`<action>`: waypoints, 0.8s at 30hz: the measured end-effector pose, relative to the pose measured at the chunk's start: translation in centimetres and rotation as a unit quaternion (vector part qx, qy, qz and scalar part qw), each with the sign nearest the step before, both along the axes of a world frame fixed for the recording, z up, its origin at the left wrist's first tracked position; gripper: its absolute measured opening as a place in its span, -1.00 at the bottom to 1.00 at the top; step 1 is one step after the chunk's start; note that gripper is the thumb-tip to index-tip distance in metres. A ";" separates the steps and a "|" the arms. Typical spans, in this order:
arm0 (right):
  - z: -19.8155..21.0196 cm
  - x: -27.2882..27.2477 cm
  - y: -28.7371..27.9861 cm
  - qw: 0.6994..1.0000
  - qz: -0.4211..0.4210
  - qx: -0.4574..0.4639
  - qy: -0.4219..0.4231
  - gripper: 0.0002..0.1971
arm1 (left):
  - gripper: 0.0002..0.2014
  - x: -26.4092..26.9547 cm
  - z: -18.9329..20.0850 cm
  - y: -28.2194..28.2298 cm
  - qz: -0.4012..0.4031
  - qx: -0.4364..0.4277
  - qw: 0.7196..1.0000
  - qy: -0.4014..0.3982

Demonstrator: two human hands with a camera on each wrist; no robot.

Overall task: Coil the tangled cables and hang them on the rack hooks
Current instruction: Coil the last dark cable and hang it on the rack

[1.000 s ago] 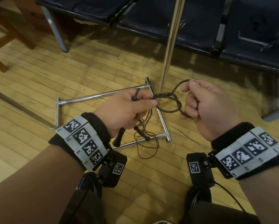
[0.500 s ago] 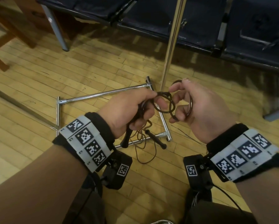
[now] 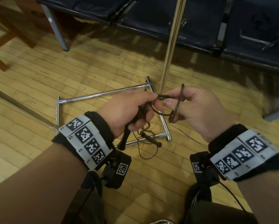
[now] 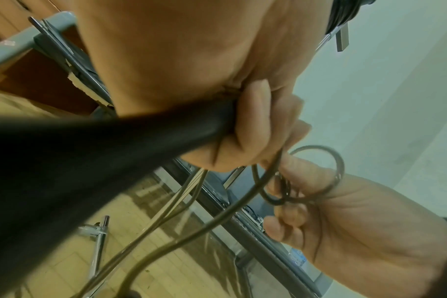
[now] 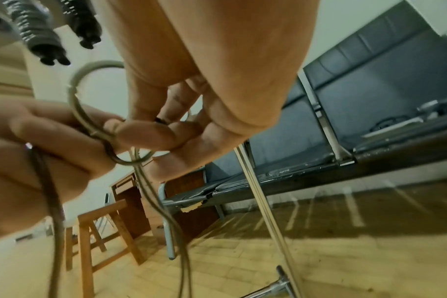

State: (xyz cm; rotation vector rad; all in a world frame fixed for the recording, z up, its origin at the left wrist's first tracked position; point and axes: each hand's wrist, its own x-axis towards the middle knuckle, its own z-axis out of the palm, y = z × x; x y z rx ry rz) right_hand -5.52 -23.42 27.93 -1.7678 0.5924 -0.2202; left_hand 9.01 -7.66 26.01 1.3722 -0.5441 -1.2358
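Dark cable (image 3: 164, 101) spans both hands above the floor: left hand (image 3: 129, 110) grips the bundle, right hand (image 3: 195, 110) pinches a small loop. Coiling is under way; next, I judge, another loop before reaching the rack (image 3: 171, 44).

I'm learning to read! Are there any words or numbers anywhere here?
None: nothing readable shows in any view.
Wristbands: black-and-white square code patterns, no letters or numbers.
Small boxes under the wrists: one such code square each.
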 end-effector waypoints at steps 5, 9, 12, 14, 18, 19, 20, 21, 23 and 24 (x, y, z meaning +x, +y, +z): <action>-0.3 -0.1 -0.1 0.996 0.015 -0.086 0.009 -0.89 | -0.59 0.1 0.4 0.2 0.001 -0.001 0.999 0.042; -0.2 -0.3 -0.6 0.996 0.017 -0.090 0.010 -0.83 | -0.72 0.5 0.5 0.5 -0.015 0.006 0.999 0.048; -0.1 -0.5 -1.0 0.995 0.017 -0.094 -0.003 -0.79 | -0.90 0.8 0.4 0.7 -0.005 0.026 0.999 0.039; 0.0 -0.6 -1.3 0.996 -0.002 -0.093 -0.008 -0.77 | -0.92 1.0 0.3 0.7 0.018 0.030 0.998 0.044; -0.1 -0.6 -1.8 0.996 -0.039 -0.077 -0.005 -0.78 | -0.90 1.1 0.3 0.7 0.047 0.019 0.997 0.053; -0.2 -0.5 -1.8 0.997 -0.046 -0.059 -0.002 -0.80 | -0.89 1.1 0.3 0.6 0.052 0.016 0.997 0.051; -0.2 -0.5 -2.0 0.998 -0.049 -0.033 0.003 -0.83 | -0.88 1.2 0.3 0.6 0.057 0.014 0.997 0.047; -0.2 -0.5 -2.1 0.999 -0.046 -0.009 0.011 -0.84 | -0.86 1.2 0.3 0.6 0.060 0.013 0.997 0.043; -0.3 -0.6 -2.2 1.000 -0.008 -0.007 0.022 -0.84 | -0.81 1.2 0.4 0.7 0.053 0.010 0.998 0.040; -0.2 -0.7 -2.1 0.999 0.016 -0.026 0.020 -0.83 | -0.79 1.1 0.5 0.7 0.043 0.008 0.998 0.039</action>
